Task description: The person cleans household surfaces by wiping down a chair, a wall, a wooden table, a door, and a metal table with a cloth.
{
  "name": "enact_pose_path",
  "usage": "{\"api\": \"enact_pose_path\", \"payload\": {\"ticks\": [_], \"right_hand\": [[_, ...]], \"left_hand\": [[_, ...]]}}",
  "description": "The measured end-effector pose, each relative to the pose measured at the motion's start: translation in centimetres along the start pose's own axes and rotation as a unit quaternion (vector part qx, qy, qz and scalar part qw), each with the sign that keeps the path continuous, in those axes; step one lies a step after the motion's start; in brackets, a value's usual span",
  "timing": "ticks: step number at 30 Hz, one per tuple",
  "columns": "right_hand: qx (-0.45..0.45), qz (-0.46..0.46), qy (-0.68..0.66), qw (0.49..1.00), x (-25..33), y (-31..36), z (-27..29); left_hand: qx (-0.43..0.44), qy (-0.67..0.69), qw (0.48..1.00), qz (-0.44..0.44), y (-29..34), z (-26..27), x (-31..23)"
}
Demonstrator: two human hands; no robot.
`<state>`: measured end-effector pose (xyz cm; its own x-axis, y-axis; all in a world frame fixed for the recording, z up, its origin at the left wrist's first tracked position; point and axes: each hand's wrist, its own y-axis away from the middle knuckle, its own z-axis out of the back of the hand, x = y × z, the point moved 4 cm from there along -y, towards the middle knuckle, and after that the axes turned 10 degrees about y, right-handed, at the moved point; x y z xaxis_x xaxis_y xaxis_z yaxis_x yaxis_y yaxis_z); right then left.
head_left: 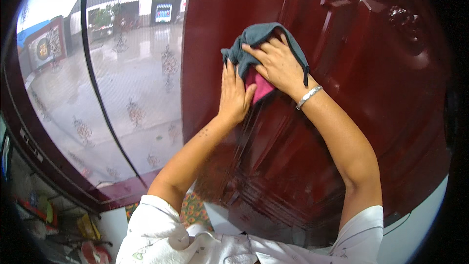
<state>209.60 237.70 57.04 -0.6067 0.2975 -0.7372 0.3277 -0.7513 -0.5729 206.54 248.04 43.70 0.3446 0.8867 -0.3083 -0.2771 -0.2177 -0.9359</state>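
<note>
Against the dark red panelled door, a grey cleaning cloth with black edging is bunched up. A pink patch of it shows below the grey part. My right hand presses the cloth to the door, its fingers partly tucked into the folds; a silver bangle circles that wrist. To its left, my left hand lies flat on the door with fingers stretched upward. Those fingertips meet the cloth's lower left edge, and the thumb is beside the pink patch.
Left of the door, a sheer patterned screen hangs in a doorway, with a wet yard behind it. A patterned mat lies on the floor below. Shelves with assorted items, including a yellow one, stand at lower left.
</note>
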Motion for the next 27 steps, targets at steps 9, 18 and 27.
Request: {"api": "enact_pose_path", "payload": {"ticks": [9,18,27], "right_hand": [[-0.052,0.029,0.081,0.995,-1.3,-7.0,-1.0],[-0.088,0.006,0.230,0.969,-9.4,-18.5,-1.9],[0.000,-0.311,0.351,0.883,-18.3,-21.5,9.7]], "left_hand": [[-0.015,-0.098,0.991,-0.088,-8.2,3.9,6.1],[-0.094,-0.056,0.967,-0.230,-24.4,8.6,11.0],[-0.142,-0.081,0.914,-0.372,-43.5,11.7,1.6]]}}
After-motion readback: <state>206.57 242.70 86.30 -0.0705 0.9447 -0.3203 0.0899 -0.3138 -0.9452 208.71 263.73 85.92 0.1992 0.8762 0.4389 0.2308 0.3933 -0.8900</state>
